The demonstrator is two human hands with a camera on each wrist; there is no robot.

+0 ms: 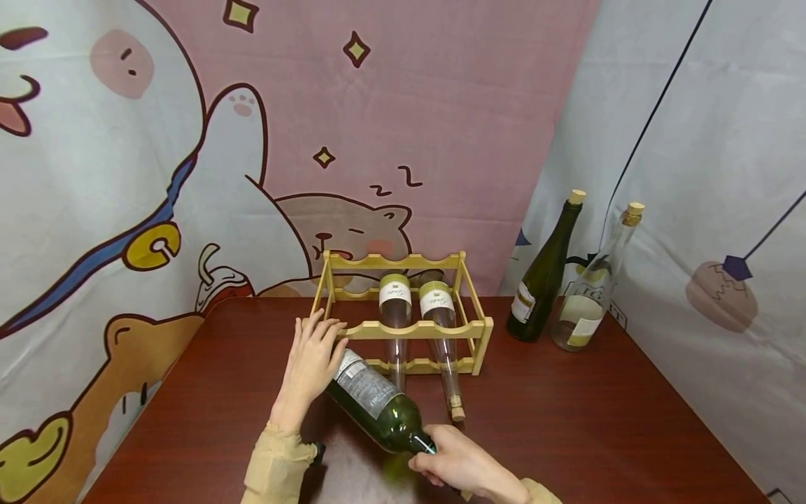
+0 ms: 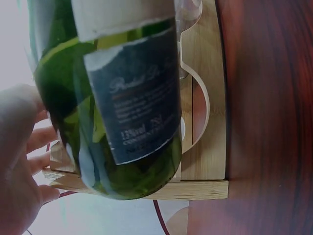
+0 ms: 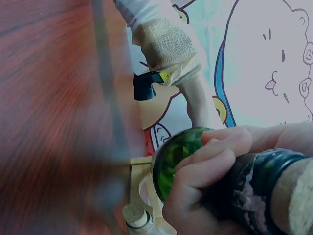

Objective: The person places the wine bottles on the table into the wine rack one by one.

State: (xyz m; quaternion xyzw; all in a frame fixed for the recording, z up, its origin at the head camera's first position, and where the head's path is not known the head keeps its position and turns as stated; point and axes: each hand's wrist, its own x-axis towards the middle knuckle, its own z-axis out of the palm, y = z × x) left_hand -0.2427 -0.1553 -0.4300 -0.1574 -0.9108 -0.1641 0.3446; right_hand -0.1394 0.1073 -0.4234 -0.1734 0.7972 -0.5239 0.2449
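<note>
My right hand (image 1: 460,458) grips the neck of a dark green wine bottle (image 1: 378,402), its fingers curled around the foil in the right wrist view. The bottle is tilted, its base toward the front left corner of a light wooden wine rack (image 1: 483,343). Beside the base, my left hand (image 1: 310,364) has its fingers extended over the rack's left end; whether they touch bottle or rack is unclear. In the left wrist view a dark label (image 2: 134,98) faces the camera. Two clear bottles, a left one (image 1: 395,311) and a right one (image 1: 439,315), lie in the rack, necks forward.
On the right of the reddish-brown table (image 1: 567,420) stand a corked dark green bottle (image 1: 546,280) and a corked clear bottle (image 1: 588,301). A cartoon-print cloth (image 1: 441,105) hangs behind. The right clear bottle's cork (image 1: 457,411) juts out in front of the rack.
</note>
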